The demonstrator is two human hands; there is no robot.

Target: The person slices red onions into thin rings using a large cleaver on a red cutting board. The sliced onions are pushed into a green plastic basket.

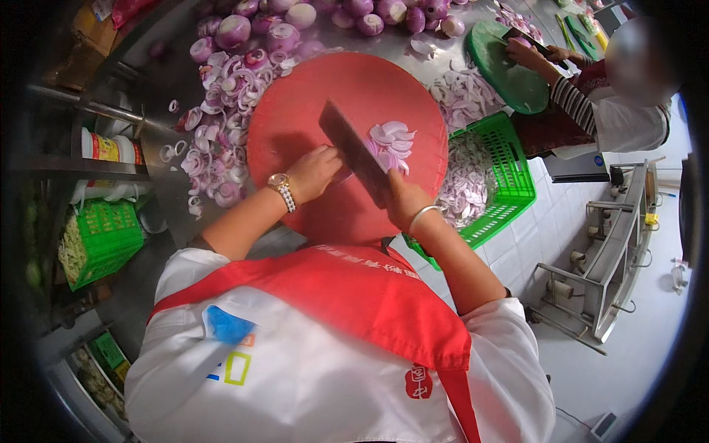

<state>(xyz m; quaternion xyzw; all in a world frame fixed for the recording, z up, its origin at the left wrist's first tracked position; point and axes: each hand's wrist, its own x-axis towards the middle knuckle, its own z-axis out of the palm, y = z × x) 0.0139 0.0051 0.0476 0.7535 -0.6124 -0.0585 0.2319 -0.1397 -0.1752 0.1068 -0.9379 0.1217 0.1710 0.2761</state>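
In my right hand [407,202] is a cleaver [354,149], its broad blade standing on edge over a round red cutting board [299,105]. My left hand [317,174] rests on the board just left of the blade, fingers curled on a piece of red onion [344,176] that is mostly hidden beneath them. Sliced red onion [394,141] lies in a small fanned pile to the right of the blade.
Onion rings [221,138] heap left of the board, with peeled whole red onions [282,36] behind. A green plastic basket [512,166] of sliced onion stands at the right. Beyond it, another person's hand [523,52] works over a green cutting board [498,77].
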